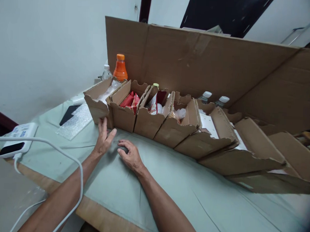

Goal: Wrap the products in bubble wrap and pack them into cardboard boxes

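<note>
My left hand (pixel 104 138) is open, its fingertips at the lower front of the leftmost cardboard box (pixel 98 110); the thumb stands apart. Bubble wrap (pixel 110 90) lies inside that box. To the right, my right hand (pixel 130 156) is low over the pale green table cover, fingers bent and thumb apart from the forefinger. A dark patch shows between them; I cannot tell whether it is a thing or shadow. Beside the first box stands a second cardboard box (pixel 123 118) with red packets (pixel 131 100) in it.
More open cardboard boxes (pixel 150 124) run rightward in a row, with a tall cardboard sheet (pixel 170 58) behind. An orange bottle (pixel 120 69) stands behind the left boxes. A white power bank (pixel 19 139) and a cable (pixel 76 160) are at left, near a bubble-wrap sheet (pixel 76 122).
</note>
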`<state>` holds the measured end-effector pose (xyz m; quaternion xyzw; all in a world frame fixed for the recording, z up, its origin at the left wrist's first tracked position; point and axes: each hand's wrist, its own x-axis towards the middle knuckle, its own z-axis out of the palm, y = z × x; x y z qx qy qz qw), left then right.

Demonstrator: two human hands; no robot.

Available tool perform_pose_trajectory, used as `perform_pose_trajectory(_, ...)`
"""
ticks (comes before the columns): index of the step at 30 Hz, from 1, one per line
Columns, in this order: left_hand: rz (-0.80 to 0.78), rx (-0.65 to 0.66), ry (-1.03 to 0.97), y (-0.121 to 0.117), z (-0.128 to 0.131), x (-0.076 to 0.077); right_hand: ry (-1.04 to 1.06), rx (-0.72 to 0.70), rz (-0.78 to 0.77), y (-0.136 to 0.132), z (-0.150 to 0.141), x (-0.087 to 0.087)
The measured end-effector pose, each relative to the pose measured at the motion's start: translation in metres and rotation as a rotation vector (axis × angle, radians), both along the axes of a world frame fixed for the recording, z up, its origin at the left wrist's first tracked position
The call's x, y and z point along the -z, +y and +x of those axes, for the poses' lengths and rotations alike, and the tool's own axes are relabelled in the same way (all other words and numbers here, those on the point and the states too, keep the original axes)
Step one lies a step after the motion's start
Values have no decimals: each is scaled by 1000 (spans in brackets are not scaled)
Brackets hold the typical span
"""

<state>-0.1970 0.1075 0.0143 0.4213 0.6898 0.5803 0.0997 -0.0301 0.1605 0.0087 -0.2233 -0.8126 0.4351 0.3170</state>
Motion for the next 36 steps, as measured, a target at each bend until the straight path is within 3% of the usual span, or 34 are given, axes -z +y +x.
perform_pose_trajectory(4, -14, 56, -19, 1, 1, 5, 17, 18, 35, -5, 2, -1)
perform_pose_trajectory(7, -16, 65, -25, 2, -2, 9, 40, 60, 66, -9, 1, -14)
perform_pose_trajectory(9, -6, 52, -31, 3, -3, 11, 73, 127, 106, -7, -3, -38)
perform_pose_trajectory(12, 25, 11, -45, 5, -2, 11, 19, 272, 211, 8, -18, -92)
perform_pose_trajectory(15, 63, -49, -64, 6, -3, 9, -339, 370, 304, 28, -35, -142)
perform_pose_trajectory(18, 99, -121, -86, 6, -8, 8, -618, 401, 352, 40, -44, -164)
perform_pose_trajectory(22, 126, -191, -113, 8, -14, 9, -602, 403, 328, 40, -43, -157)
perform_pose_trajectory(30, 130, -195, -142, 10, -10, 10, -441, 369, 266, 31, -40, -148)
perform_pose_trajectory(33, 115, -198, -155, 10, -8, 10, -272, 327, 221, 16, -22, -137)
perform_pose_trajectory(36, 91, -200, -164, 11, -7, 13, -240, 307, 225, -3, 18, -114)
